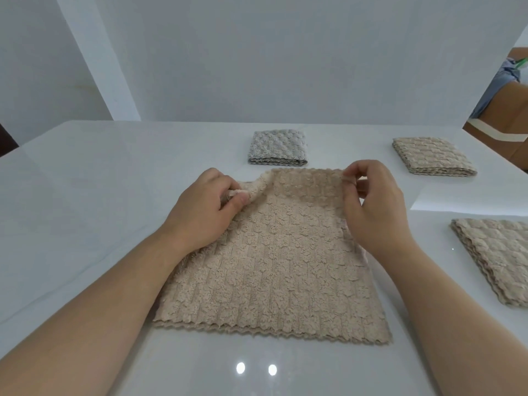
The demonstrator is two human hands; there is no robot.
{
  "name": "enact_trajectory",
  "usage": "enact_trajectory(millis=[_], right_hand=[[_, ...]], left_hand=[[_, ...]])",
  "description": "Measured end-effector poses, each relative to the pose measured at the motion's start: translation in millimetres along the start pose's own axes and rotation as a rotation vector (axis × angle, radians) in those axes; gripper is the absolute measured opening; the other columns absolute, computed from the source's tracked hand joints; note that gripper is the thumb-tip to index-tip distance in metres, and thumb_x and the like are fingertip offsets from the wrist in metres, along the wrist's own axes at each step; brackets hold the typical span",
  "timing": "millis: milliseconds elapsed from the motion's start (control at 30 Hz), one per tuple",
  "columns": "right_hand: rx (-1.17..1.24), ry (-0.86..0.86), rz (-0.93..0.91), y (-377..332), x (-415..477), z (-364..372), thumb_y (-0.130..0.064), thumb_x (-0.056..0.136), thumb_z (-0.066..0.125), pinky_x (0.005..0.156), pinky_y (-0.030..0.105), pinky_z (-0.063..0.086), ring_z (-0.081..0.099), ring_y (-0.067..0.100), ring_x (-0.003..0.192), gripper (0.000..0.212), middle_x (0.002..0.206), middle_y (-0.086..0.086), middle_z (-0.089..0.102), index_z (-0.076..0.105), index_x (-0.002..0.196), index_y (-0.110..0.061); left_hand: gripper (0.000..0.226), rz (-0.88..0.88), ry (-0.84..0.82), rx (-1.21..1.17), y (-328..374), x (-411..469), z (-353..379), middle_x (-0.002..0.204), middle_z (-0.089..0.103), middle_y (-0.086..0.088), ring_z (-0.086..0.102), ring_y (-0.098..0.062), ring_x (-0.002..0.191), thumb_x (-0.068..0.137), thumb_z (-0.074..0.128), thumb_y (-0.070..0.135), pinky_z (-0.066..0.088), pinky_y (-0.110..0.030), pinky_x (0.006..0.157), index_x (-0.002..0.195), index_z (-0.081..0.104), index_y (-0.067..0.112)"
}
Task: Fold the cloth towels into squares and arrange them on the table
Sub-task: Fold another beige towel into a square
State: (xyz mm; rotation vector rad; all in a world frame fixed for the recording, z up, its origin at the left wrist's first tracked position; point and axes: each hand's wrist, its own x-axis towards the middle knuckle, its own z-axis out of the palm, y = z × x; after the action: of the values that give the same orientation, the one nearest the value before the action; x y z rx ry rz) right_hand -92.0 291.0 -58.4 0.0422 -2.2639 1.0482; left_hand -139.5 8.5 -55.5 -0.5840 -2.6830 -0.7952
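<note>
— Beige, nubbly terry: that is the beige towel (271,252) spread on the table (100,181) under both your wrists, and you have it by its two far corners.

— How am I holding it?

— Your left hand (205,207) has its fingers curled in, with the thumb pressing the far left corner, which is bunched into a small roll. Your right hand (371,201) pinches the far right corner between thumb and fingertips, with that edge lifted a little off the table.

— Why the corners?

— I'd judge it's because holding both ends of one edge lets you bring it back evenly toward your forearms to meet the near edge. The near edge shows stacked layers, so the towel looks folded once already. Another fold should bring it close to a square.

— And the finished ones?

— A grey towel (278,147), folded square, lies just beyond your fingertips, between the two hands. A folded beige towel (433,155) sits beyond your right hand and to its outer side. A second folded beige towel (497,258) lies on the outer side of your right forearm. They are well apart, likely to leave you working room.

— Anything to watch?

— The bunched left corner. Smooth it, or the fold may come out skewed.
</note>
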Motion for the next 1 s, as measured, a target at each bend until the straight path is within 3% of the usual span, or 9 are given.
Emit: enact_trajectory(millis=[133, 300, 367, 433, 500, 600, 733, 833, 1000], right_hand=[[0.071, -0.047, 0.046, -8.4, -2.2, -0.7, 0.007, 0.091, 0.042, 0.071, 0.020, 0.038, 0.055, 0.018, 0.089, 0.044, 0.106, 0.001, 0.054, 0.048, 0.115, -0.030], [0.048, -0.261, 0.109, -14.2, -6.1, -2.9, -0.002, 0.095, 0.043, 0.072, 0.022, 0.039, 0.055, 0.008, 0.086, 0.042, 0.099, -0.006, 0.056, 0.050, 0.125, -0.029], [-0.059, -0.373, 0.076, -14.1, -8.2, -3.6, -0.010, 0.096, 0.044, 0.080, 0.020, 0.040, 0.054, 0.000, 0.094, 0.040, 0.104, -0.011, 0.057, 0.054, 0.128, -0.032], [-0.174, -0.469, 0.025, -15.7, -10.6, -5.0, -0.019, 0.096, 0.042, 0.091, 0.027, 0.044, 0.054, 0.001, 0.103, 0.041, 0.114, -0.013, 0.058, 0.058, 0.131, -0.034], [-0.268, -0.538, -0.002, -20.3, -12.4, -7.1, -0.024, 0.097, 0.041, 0.100, 0.032, 0.045, 0.054, 0.005, 0.115, 0.043, 0.125, -0.016, 0.060, 0.061, 0.133, -0.036], [-0.384, -0.594, -0.003, -25.2, -13.1, -8.9, -0.032, 0.096, 0.044, 0.103, 0.031, 0.044, 0.051, 0.004, 0.124, 0.039, 0.131, -0.022, 0.058, 0.067, 0.127, -0.037], [-0.429, -0.561, -0.068, -23.2, -14.1, -7.5, -0.049, 0.083, 0.040, 0.093, 0.032, 0.047, 0.054, 0.008, 0.110, 0.036, 0.112, -0.021, 0.063, 0.071, 0.093, -0.031], [-0.368, -0.521, -0.128, -23.0, -13.4, -6.7, -0.049, 0.077, 0.036, 0.090, 0.036, 0.045, 0.053, 0.016, 0.099, 0.040, 0.098, -0.011, 0.067, 0.066, 0.085, -0.024], [-0.201, -0.442, -0.077, -29.0, -15.9, -9.4, -0.029, 0.083, 0.048, 0.059, 0.034, 0.040, 0.050, 0.012, 0.061, 0.008, 0.061, -0.005, 0.055, 0.055, 0.082, -0.025]], left_hand=[[0.040, -0.021, -0.029, -0.145, 8.9, -2.2, -5.3, 0.090, 0.067, 0.013, 0.060, -0.006, 0.083, 0.104, 0.043, 0.048, 0.045, -0.024, 0.075, 0.091, 0.065, 0.017], [0.064, -0.048, -0.156, -0.357, 28.6, -9.9, -13.5, 0.041, 0.027, 0.011, 0.036, -0.007, 0.043, 0.098, 0.039, 0.055, 0.038, -0.021, 0.056, 0.067, 0.054, 0.000], [0.060, -0.046, -0.223, -0.349, 30.8, -11.6, -16.9, 0.040, 0.031, 0.011, 0.041, -0.007, 0.042, 0.095, 0.042, 0.057, 0.038, -0.017, 0.058, 0.087, 0.076, 0.008], [0.049, -0.049, -0.268, -0.351, 29.7, -12.7, -20.2, 0.059, 0.065, 0.007, 0.062, 0.000, 0.059, 0.094, 0.054, 0.053, 0.048, -0.023, 0.067, 0.087, 0.077, 0.011], [0.045, -0.043, -0.291, -0.303, 23.4, -12.4, -20.1, 0.091, 0.078, 0.008, 0.068, 0.010, 0.089, 0.091, 0.072, 0.033, 0.053, -0.028, 0.077, 0.064, 0.057, 0.001], [0.048, -0.013, -0.362, -0.140, 20.8, -12.6, -19.9, 0.103, 0.074, 0.021, 0.064, 0.015, 0.098, 0.085, 0.077, 0.019, 0.048, -0.022, 0.079, 0.060, 0.038, 0.007], [0.037, 0.012, -0.372, -0.006, 21.4, -12.2, -20.9, 0.100, 0.074, 0.015, 0.059, 0.020, 0.099, 0.079, 0.073, 0.018, 0.053, -0.031, 0.078, 0.061, 0.041, 0.014], [0.031, 0.011, -0.376, 0.027, 22.8, -12.5, -22.4, 0.086, 0.070, 0.000, 0.069, -0.012, 0.095, 0.073, 0.070, 0.032, 0.054, -0.049, 0.074, 0.068, 0.041, 0.025], [0.026, -0.049, -0.402, -0.027, 27.6, -12.0, -26.7, 0.087, 0.058, 0.014, 0.051, -0.003, 0.063, 0.080, 0.076, 0.041, 0.040, -0.026, 0.060, 0.094, 0.054, 0.034]])
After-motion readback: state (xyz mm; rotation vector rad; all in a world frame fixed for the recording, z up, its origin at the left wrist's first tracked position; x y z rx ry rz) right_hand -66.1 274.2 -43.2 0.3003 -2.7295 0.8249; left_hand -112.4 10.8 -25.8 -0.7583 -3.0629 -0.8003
